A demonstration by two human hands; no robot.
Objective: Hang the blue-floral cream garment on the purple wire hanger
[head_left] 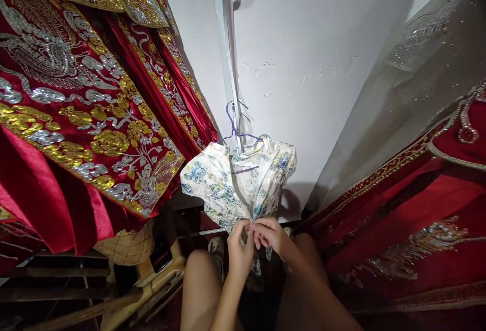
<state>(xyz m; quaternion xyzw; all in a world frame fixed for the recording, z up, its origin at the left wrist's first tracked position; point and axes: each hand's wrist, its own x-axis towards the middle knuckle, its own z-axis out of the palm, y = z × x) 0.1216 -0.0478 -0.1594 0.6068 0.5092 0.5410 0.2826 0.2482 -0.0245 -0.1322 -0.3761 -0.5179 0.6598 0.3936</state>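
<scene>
A white garment (216, 179) with blue and green flowers hangs on a purple hanger (233, 131), which is hooked at a pale vertical strip on the wall. Its front is parted at the top and comes together lower down, where both hands meet. The fingers of my left hand (240, 247) pinch one edge of the fabric. Right beside it, my right hand (269, 235) is closed on the fabric too, fingertips touching those of my left. Whatever small part lies between the fingertips is hidden.
Red embroidered clothing (110, 141) with gold and silver patterns hangs at the left. More red beaded fabric (410, 240) is on the right. A wooden chair-like frame (163, 275) stands at the lower left, near my knees. A white wall (304, 32) is behind.
</scene>
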